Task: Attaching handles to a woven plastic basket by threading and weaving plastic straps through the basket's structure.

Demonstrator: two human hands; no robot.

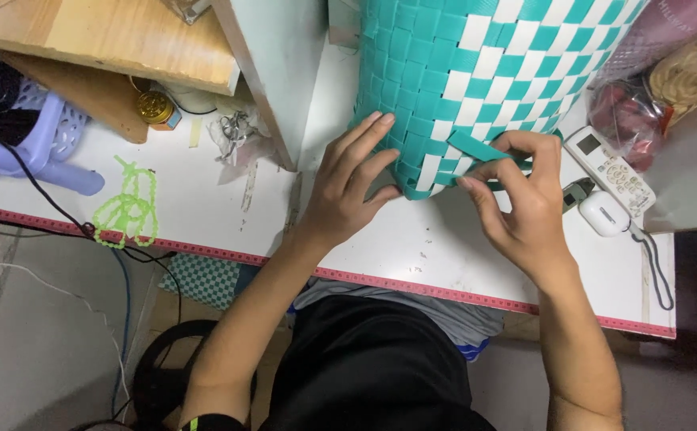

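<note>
What lies where on the table

A basket [476,72] stands far on the table [412,247]; left hand [348,187] and right hand [520,199] rest against its near side. Right: remote [610,170], earbud case [604,213]. Far left: stool [37,144], jar [157,108]

left hand [348,187] flat on woven basket [476,72] — right hand [516,199] pinching teal strip [476,146]

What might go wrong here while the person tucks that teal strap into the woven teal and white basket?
1. The flat teal plastic strap is pinched only by the right hand's fingertips; it could spring back out of the weave.
2. The woven teal and white plastic basket is steadied just by the left hand pressed flat on its side, so it may shift or tip.
3. The white remote control and small white case lie close by and could get knocked.
</note>
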